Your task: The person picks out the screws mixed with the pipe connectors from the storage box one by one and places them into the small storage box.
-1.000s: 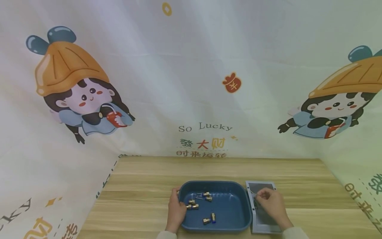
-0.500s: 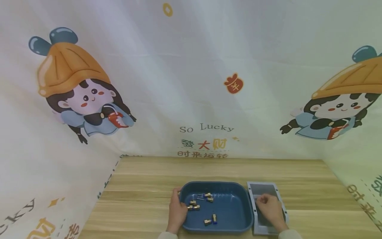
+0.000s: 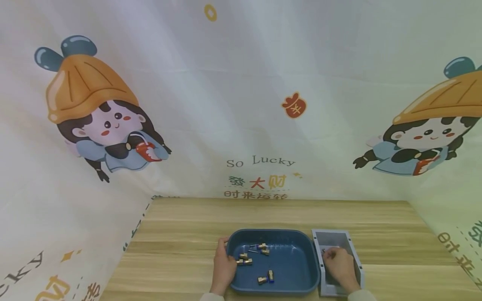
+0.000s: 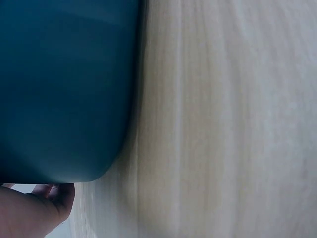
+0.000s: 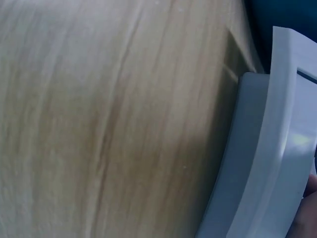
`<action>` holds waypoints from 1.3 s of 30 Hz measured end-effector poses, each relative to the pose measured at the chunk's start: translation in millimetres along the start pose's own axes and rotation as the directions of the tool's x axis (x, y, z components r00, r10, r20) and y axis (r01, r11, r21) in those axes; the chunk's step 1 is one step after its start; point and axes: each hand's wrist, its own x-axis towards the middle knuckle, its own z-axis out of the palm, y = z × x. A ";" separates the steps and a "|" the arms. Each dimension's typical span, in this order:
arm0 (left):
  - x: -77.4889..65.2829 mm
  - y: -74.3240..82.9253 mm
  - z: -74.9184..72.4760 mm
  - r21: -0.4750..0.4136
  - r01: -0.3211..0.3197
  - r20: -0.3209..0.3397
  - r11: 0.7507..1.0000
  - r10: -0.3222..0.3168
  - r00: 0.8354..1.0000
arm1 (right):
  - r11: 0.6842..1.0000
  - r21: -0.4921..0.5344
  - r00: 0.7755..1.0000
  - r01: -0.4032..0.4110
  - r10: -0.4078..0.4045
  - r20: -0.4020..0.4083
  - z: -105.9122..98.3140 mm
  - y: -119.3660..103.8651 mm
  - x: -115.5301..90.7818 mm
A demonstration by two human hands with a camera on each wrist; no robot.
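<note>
In the head view my left hand [image 3: 224, 267] grips the left rim of a blue rectangular tray [image 3: 297, 267], thumb over the edge. Several brass fittings [image 3: 244, 262] with blue rings lie inside it, and thin metal pins [image 3: 253, 251] lie by the upper ones. Against the tray's right side stands a grey open box [image 3: 333, 235]. My right hand [image 3: 340, 265] reaches into this box with fingertips drawn together. A tiny dark bit shows at those fingertips, too small to name or to tell whether it is held. The right wrist view shows only part of the hand [image 5: 306, 213] behind the box wall.
A wood-grain table [image 3: 180, 234] lies under the tray and box. Behind it and at both sides hangs a pale printed cloth [image 3: 211, 125] with cartoon figures and lettering.
My right hand has come down from above the grey box into it; a thin piece seen at its fingertips earlier no longer shows clearly. My left hand keeps its place on the tray.
</note>
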 end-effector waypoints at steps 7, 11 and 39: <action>-0.4 0.1 1.2 0.001 0.011 0.004 1.000 -0.011 1.000 | 1.000 -0.002 1.000 0.003 -0.003 0.011 -0.5 -0.7 -2.3; -0.7 0.2 1.1 -0.004 0.012 0.004 1.000 -0.012 1.000 | 1.000 -0.001 1.000 0.002 -0.002 0.015 -0.3 0.2 -1.6; 0.4 -1.0 0.8 0.001 0.014 0.004 1.000 -0.014 1.000 | 0.990 0.120 0.997 0.078 -0.077 -0.009 -26.8 -21.9 15.2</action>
